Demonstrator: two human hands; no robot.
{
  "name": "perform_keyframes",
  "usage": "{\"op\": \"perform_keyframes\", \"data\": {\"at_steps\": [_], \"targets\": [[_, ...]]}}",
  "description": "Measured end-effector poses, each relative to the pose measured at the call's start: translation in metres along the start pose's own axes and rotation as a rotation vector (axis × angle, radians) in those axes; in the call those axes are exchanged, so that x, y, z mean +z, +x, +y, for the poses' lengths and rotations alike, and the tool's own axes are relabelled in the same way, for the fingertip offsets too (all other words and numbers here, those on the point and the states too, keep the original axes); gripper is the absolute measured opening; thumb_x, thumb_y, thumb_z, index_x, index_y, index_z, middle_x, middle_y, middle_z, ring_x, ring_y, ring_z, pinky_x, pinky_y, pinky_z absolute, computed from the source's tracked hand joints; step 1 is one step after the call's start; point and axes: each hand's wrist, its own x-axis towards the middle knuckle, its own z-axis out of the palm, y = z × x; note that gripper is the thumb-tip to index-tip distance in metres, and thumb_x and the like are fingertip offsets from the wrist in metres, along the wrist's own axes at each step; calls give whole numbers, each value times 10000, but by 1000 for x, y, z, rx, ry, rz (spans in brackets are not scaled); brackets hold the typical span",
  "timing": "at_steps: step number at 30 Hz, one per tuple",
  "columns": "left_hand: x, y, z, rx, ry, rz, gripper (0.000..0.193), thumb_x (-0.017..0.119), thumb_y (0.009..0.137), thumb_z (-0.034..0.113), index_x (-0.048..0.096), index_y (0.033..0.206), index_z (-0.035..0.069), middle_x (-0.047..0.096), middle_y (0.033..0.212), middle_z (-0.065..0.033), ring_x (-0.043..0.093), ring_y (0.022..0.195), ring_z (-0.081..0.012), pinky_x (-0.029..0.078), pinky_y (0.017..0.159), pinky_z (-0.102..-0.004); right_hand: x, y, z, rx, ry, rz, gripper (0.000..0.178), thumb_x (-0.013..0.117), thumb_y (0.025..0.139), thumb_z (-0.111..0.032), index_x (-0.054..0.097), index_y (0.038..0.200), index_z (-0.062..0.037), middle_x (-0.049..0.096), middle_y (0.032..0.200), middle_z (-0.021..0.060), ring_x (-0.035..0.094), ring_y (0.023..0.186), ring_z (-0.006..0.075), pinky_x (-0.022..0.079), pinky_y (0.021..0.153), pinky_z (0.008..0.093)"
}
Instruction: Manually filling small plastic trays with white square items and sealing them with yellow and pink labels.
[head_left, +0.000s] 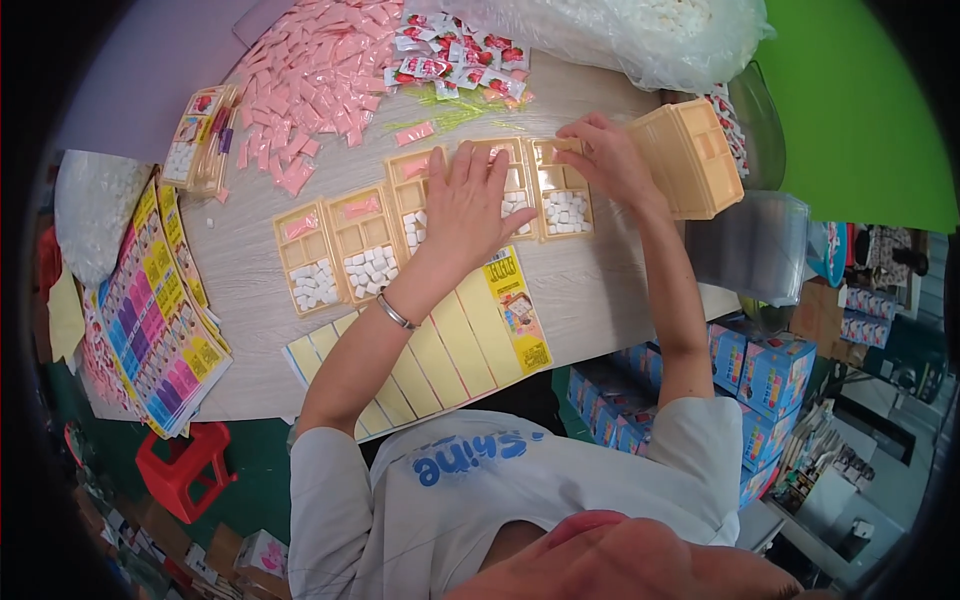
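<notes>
Several beige compartment trays stand side by side, including the leftmost tray (315,243). Each tray that shows has small white pieces (370,268) in its near compartment. Pink packets (361,205) lie in far compartments of the trays further left. My left hand (470,200) is spread palm down over the middle trays, hiding parts of them; nothing shows in its grasp. At the far end of the rightmost tray (545,183), my right hand (608,158) has its fingers bent together; what they pinch is too small to make out.
A stack of beige trays (665,160) stands right of my right hand. Loose pink packets (325,75) and strawberry-printed sachets (460,55) are heaped at the back. Yellow printed sheets (430,350) lie in front of the trays. Clear plastic boxes (748,245) sit at the right edge.
</notes>
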Motion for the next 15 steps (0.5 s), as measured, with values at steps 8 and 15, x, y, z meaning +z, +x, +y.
{"op": "perform_keyframes", "data": {"at_steps": [8,15], "targets": [[-2,4,13,73,-77,-65,844,611,876,640,482,1426,13,447,1510,-146,363,1426,-321,203,1179,-611,-9,2,-6,57,96,76,180,778,855,-248,767,970,-110,674,878,90,665,840,270,526,732,387],[-14,108,-93,-66,34,212,284,704,893,322,731,1134,175,687,1107,-19,612,1094,-227,381,1006,-478,26,93,-8,52,-181,152,200,775,853,-249,754,972,-90,686,900,95,665,873,288,521,780,407]]}}
